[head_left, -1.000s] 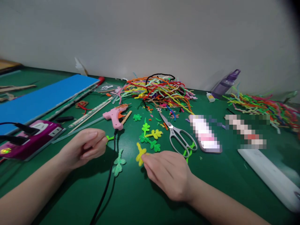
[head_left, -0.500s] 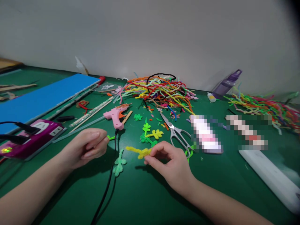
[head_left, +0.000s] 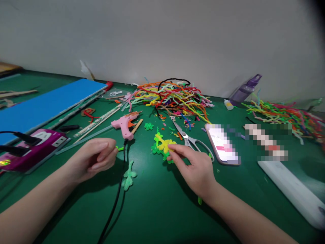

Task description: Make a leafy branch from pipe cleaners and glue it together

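Note:
My right hand (head_left: 194, 167) pinches a yellow pipe-cleaner leaf piece (head_left: 165, 145) between thumb and fingertips, over a cluster of green leaf shapes (head_left: 155, 149). To the left, my left hand (head_left: 98, 157) is closed, with the tip of a green pipe cleaner (head_left: 120, 148) sticking out at its right side. A pale green leaf piece (head_left: 129, 175) lies on the table between the hands, right of a black cable. Behind it rests a pink glue gun (head_left: 125, 126). A small green flower (head_left: 149, 126) lies behind the cluster.
Scissors (head_left: 190, 139) and a phone (head_left: 220, 145) lie near my right hand. A pipe-cleaner heap (head_left: 172, 95) is by the wall, with a purple bottle (head_left: 243, 91) to its right. At left are a magenta power strip (head_left: 38, 145) and a blue board (head_left: 56, 101).
My right hand has moved up and slightly right, bringing the yellow piece from the bare table to over the green cluster. My left hand has hardly moved.

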The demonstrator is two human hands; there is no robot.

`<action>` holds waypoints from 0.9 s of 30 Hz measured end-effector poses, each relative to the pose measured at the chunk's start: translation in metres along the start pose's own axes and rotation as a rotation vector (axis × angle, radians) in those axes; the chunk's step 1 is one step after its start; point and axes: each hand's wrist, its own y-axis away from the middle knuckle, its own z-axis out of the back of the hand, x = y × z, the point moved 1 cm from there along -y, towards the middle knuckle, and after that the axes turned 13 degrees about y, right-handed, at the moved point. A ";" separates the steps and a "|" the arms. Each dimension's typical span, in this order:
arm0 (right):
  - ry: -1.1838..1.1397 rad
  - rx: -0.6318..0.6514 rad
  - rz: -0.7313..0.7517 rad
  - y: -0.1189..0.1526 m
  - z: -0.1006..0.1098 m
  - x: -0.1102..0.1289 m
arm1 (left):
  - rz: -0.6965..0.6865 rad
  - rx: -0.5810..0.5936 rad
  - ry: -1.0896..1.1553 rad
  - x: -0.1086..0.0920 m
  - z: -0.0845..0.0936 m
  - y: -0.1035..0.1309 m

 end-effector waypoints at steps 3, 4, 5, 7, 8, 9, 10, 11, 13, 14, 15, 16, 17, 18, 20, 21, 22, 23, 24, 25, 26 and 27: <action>0.043 -0.063 0.085 -0.001 0.001 -0.005 | 0.006 -0.002 -0.011 0.000 0.001 0.001; 0.060 -0.072 0.138 -0.002 0.001 -0.005 | 0.008 -0.006 -0.014 0.000 0.001 0.001; 0.091 -0.077 0.201 -0.001 0.002 -0.005 | 0.012 -0.008 -0.014 0.000 0.001 0.001; 0.196 -0.086 0.342 0.000 0.001 -0.004 | 0.015 -0.011 -0.014 0.000 0.001 0.001; 0.256 -0.091 0.412 0.000 0.000 -0.002 | 0.017 -0.013 -0.013 0.000 0.000 0.000; 0.310 -0.094 0.477 0.001 -0.001 -0.001 | 0.017 -0.012 -0.012 0.000 0.000 0.000; 0.354 -0.091 0.532 0.002 -0.003 0.000 | 0.019 -0.010 -0.013 0.000 0.000 0.000; 0.388 -0.076 0.580 0.003 -0.004 0.002 | 0.018 -0.008 -0.016 0.000 0.000 0.000; 0.433 -0.029 0.651 0.005 -0.009 0.003 | 0.019 -0.004 -0.022 0.000 -0.001 -0.001; 0.450 -0.008 0.672 0.005 -0.011 0.003 | 0.018 -0.003 -0.024 0.000 -0.001 -0.001; 0.461 0.007 0.689 0.006 -0.013 0.004 | 0.015 -0.005 -0.026 0.000 0.000 -0.001; 0.466 0.013 0.702 0.007 -0.015 0.003 | 0.014 -0.008 -0.027 0.000 0.000 -0.001; 0.467 0.013 0.713 0.007 -0.017 0.003 | 0.014 -0.010 -0.027 0.000 0.000 0.000; 0.467 0.008 0.720 0.008 -0.019 0.003 | 0.015 -0.011 -0.027 0.000 0.001 0.000; 0.464 -0.003 0.725 0.009 -0.021 0.002 | 0.016 -0.012 -0.031 0.000 0.001 0.000; 0.462 -0.003 0.725 0.009 -0.023 0.002 | 0.016 -0.008 -0.034 0.000 0.001 0.000; 0.461 -0.003 0.725 0.010 -0.023 0.002 | 0.016 -0.006 -0.036 0.000 0.001 0.000; 0.460 -0.001 0.725 0.010 -0.024 0.002 | 0.014 -0.004 -0.037 0.000 0.001 0.000; 0.460 0.004 0.725 0.010 -0.025 0.002 | 0.014 0.000 -0.038 0.000 0.001 0.000; 0.460 0.007 0.725 0.010 -0.025 0.003 | 0.014 0.002 -0.040 0.000 0.001 0.000; 0.462 0.011 0.723 0.011 -0.025 0.003 | 0.014 0.002 -0.039 0.000 0.001 0.000; 0.463 0.016 0.723 0.011 -0.025 0.003 | 0.014 0.003 -0.039 0.000 0.001 0.000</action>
